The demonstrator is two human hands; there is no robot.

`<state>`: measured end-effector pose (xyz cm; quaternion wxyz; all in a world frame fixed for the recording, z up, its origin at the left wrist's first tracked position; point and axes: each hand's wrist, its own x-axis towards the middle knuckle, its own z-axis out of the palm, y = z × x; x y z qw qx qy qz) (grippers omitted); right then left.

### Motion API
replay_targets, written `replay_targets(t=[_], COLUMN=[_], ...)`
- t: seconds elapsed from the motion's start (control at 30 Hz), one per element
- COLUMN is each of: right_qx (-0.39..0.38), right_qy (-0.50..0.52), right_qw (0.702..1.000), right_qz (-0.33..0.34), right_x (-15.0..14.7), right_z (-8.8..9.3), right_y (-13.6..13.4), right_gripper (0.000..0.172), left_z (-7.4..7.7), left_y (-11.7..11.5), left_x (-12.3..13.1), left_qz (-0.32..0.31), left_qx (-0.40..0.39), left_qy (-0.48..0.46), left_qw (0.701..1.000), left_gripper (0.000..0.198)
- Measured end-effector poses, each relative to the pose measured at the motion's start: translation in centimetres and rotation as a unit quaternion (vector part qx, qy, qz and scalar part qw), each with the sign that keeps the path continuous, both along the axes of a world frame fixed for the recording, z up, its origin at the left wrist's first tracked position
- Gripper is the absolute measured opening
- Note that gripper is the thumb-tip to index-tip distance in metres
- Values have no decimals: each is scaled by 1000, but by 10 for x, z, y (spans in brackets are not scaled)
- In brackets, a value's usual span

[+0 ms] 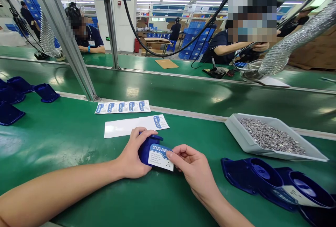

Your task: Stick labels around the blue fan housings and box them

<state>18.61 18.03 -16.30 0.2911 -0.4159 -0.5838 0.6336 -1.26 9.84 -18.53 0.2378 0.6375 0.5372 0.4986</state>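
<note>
My left hand is wrapped round a dark blue plastic part resting on the green table. My right hand pinches a white and blue label and presses it against the part's side. Just behind lie a backing strip with one label left on it and a full strip of labels.
More dark blue parts lie at the left and at the right. A grey tray of small metal pieces stands at the right. A slanted metal post rises behind. People work across the green conveyor.
</note>
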Motion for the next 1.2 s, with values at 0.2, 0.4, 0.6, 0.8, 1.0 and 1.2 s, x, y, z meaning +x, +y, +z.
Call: replay_targets(t=[0.2,0.4,0.6,0.8,1.0,1.2], right_qx=[98,182,58,75,137,127], right_qy=[-69,-115,-37,-14,-75,-69], right_qw=[993,976,994,992,981,983], right_qz=[11,-40,87,101,112,116], right_x=[7,12,-2,-15,-12,-10], right_z=[-7,3,-2,-4,2,7], right_y=[7,24,11,-4,-9,-12], right_gripper=[56,92,90,70,80,80], left_z=[1,2,-3,-1,-5,-3], left_y=[1,1,-3,-4,-3,-5], left_x=[0,1,4,7,3,4], left_qz=[-3,1,-16,-16,-11,-11], left_qx=[11,21,53,104,59,69], left_qy=[-2,14,50,113,72,102], left_qw=[1000,1000,997,988,996,992], left_gripper=[87,85,77,76,87,86])
